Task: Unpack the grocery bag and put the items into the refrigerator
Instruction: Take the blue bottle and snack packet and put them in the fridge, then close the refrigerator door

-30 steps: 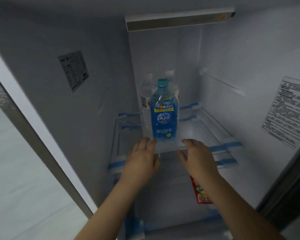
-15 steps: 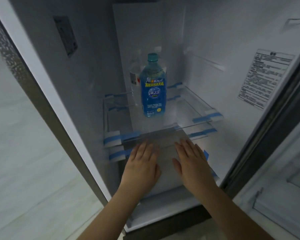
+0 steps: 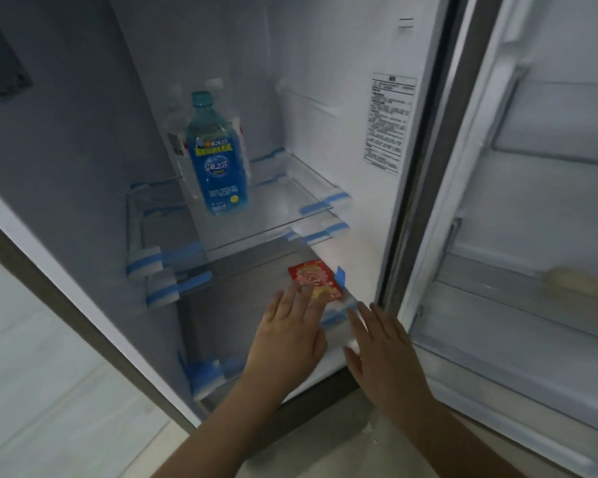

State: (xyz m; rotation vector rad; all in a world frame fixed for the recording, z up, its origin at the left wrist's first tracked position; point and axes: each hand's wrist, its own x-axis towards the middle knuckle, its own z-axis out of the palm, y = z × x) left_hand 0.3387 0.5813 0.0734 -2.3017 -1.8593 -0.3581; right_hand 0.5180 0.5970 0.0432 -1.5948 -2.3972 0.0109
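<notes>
Fridge (image 3: 325, 63) is standing open, its door (image 3: 549, 201) swung to the right. A pale, blurred object (image 3: 587, 282) is lying in one door bin; I cannot tell what it is. Glass shelf (image 3: 283, 208) is carrying a blue bottle (image 3: 217, 157), upright, near the middle, with clear bottles (image 3: 176, 132) just behind it. Below, a red packet (image 3: 316, 279) is lying flat on the lower shelf, toward the right wall. Left hand (image 3: 289, 334) is hovering flat, fingers spread, its tips over the packet's near edge; contact unclear. Right hand (image 3: 382, 350) is hanging beside it, fingers straight, holding nothing.
</notes>
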